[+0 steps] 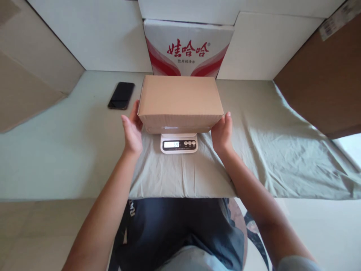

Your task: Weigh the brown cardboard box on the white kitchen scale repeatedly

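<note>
Steadying a box (180, 98) on the scale (178, 143).
My left hand (132, 130) and right hand (222, 131), fingers apart, press its sides; phone (121, 95) at ten o'clock.

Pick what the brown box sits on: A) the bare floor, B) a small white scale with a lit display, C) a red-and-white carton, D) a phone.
B: the box rests on the white scale, whose lit display pokes out beneath its front edge, while the left hand and right hand flank the box's sides; the phone lies apart to the left.
</note>
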`<state>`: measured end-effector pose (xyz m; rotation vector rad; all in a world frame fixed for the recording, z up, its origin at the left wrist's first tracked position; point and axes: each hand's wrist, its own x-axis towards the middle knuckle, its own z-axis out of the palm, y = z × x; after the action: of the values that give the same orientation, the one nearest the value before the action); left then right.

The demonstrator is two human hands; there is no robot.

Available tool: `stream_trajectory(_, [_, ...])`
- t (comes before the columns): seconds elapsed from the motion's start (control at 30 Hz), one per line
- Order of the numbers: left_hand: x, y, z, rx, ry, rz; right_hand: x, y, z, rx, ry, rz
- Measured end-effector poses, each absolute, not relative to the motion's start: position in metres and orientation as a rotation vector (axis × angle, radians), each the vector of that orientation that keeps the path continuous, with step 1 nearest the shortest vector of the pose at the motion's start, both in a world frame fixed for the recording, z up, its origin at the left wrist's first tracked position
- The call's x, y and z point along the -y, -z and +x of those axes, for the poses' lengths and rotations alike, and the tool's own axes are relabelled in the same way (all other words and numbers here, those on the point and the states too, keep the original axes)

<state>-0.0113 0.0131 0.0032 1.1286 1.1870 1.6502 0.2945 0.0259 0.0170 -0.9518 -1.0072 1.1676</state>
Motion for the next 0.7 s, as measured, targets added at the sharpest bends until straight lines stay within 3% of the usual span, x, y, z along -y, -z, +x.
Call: stream_trajectory(0.7, [-0.014, -0.007, -0.002, -1.206, -1.639, 1.133, -0.028, -0.018, 0.287, 1.027, -1.171, -0.969])
